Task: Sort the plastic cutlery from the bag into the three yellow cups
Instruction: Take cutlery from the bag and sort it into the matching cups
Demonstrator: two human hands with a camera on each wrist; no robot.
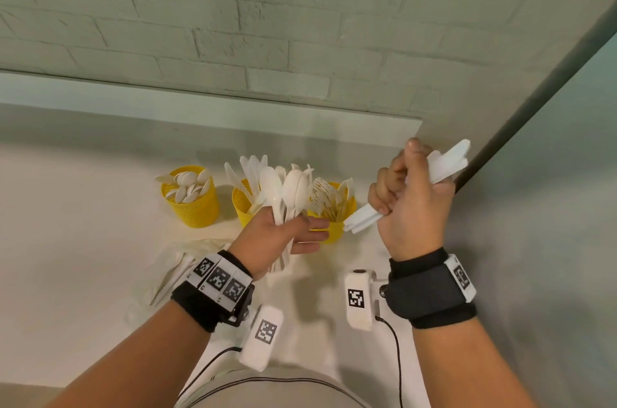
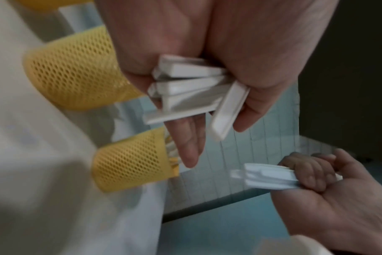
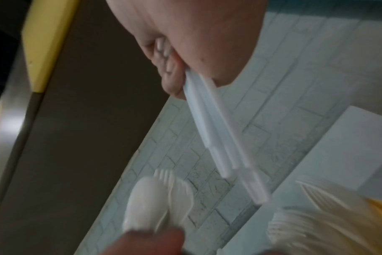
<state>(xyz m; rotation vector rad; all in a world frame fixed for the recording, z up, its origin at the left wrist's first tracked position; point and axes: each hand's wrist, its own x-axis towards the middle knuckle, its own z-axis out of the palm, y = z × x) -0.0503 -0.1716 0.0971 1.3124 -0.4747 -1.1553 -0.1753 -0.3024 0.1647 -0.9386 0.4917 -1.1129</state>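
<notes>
Three yellow mesh cups stand in a row on the white counter: the left cup (image 1: 192, 198) holds spoons, the middle cup (image 1: 241, 204) holds knives, the right cup (image 1: 334, 207) holds forks. My left hand (image 1: 283, 234) grips a mixed bunch of white cutlery (image 1: 287, 193), mostly spoons, upright in front of the middle and right cups. Its handles (image 2: 185, 86) show in the left wrist view. My right hand (image 1: 410, 197) grips a few white knives (image 1: 447, 163) raised to the right of the cups, blades up. The knife handles (image 3: 220, 138) point down in the right wrist view.
The crumpled clear bag (image 1: 173, 270) lies on the counter below the left wrist. A low ledge (image 1: 200, 107) and brick wall (image 1: 267, 23) stand behind the cups. A dark edge (image 1: 534, 100) bounds the counter at the right.
</notes>
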